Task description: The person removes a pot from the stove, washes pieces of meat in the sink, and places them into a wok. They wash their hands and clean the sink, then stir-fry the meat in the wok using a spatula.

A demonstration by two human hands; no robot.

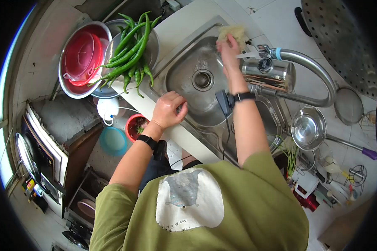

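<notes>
At the far right corner of the steel sink, my right hand has its fingers on a pale yellow cloth, seemingly gripping it. My left hand is loosely closed over the sink's near left edge, with nothing seen in it. Beside the right wrist are the steel faucet body and a dark device with a cable. Water droplets lie around the drain.
Green chili peppers lie on a metal bowl at the left, beside a basin holding red baskets. Below are a red bowl and a blue basin. A steel bowl and green stalks are at the right.
</notes>
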